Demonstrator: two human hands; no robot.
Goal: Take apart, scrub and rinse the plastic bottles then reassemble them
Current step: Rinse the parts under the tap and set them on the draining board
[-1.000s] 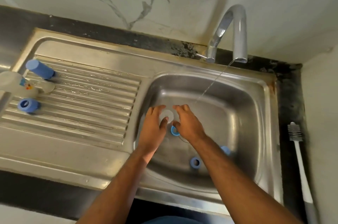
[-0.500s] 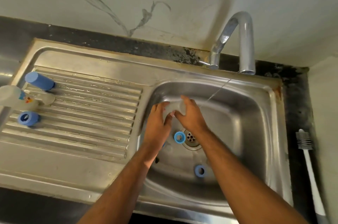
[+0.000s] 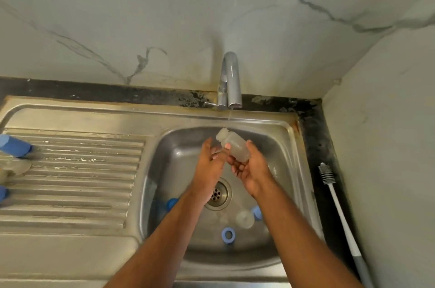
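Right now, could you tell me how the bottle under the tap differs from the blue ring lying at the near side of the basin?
The bottle is translucent and whitish; the blue ring is solid blue. The bottle is held up in the right hand, tilted with its open neck under the thin stream from the tap; the ring lies flat on the sink floor, untouched. Both are inside the basin area.

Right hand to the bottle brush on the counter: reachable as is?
Probably not right away. The right hand is gripping the small clear bottle under the tap's stream, so it is occupied. The bottle brush lies uncovered on the dark counter right of the sink; nothing blocks the way.
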